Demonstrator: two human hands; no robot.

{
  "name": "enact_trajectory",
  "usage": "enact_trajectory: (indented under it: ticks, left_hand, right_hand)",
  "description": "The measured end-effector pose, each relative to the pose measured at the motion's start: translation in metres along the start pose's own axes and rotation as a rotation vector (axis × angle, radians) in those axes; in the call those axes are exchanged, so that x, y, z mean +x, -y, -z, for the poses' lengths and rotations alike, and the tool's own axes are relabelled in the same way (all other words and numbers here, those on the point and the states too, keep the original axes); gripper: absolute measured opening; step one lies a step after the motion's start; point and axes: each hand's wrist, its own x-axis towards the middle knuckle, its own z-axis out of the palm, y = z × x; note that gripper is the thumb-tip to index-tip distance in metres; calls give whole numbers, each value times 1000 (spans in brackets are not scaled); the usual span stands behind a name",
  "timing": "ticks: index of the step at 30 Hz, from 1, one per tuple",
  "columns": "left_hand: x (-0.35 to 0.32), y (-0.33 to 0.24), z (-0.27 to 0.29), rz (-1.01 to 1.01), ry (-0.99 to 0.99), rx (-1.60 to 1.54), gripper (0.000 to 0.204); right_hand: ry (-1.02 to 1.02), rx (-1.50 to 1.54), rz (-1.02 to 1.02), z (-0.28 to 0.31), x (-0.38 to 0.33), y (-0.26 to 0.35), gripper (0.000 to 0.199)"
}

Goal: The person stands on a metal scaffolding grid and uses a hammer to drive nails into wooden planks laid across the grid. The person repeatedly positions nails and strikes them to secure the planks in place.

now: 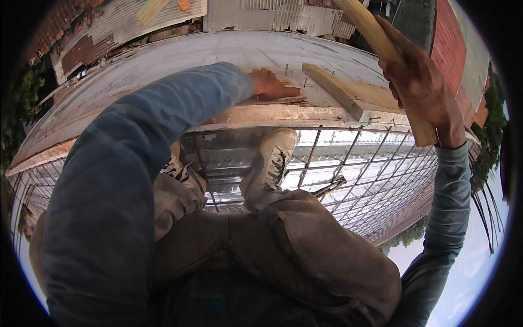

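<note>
My right hand [419,82] is raised at the right, closed round a thick wooden handle [381,41]. Its upper end runs out of view, so what it carries there is hidden. At the near edge of a pale wooden panel, my left hand [268,85] presses down with curled fingers. Its thumb points right, over splintered wood [297,101]. What those fingers grip, if anything, is hidden. Just beyond stand two nails, one upright nail [287,69] and another nail [305,82]. To their right lies a wooden plank [335,90] on the panel.
I crouch with my shoes [275,158] over a grid of steel bars [348,158] above shiny corrugated metal sheeting. A tool with dark grips [329,186] lies on the bars by my right knee. The wooden edge [229,115] crosses ahead; rusty sheets [125,32] stand beyond.
</note>
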Motion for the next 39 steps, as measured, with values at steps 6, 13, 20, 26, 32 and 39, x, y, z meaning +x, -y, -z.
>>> enact_trajectory:
  ticks: [6, 13, 20, 26, 32, 39]
  left_hand:
    - [-3, -3, 5, 3, 10, -18, 142]
    - [-11, -5, 7, 5, 25, 14, 141]
    - [-6, -8, 3, -14, -4, 12, 139]
    - [-1, -1, 1, 10, 22, 12, 141]
    - [-3, -4, 2, 3, 5, 1, 141]
    - [-8, -10, 8, 21, -1, 50, 137]
  right_hand:
    - [-32, -252, 176, -51, -26, -22, 66]
    - [-6, 92, -86, 1, 7, 6, 62]
    - [54, -364, 252, -47, -28, -23, 64]
    - [151, 102, -297, 2, 5, 25, 66]
    - [-60, -73, 98, -31, -11, 2, 66]
    - [124, -193, 222, -26, -8, -13, 60]
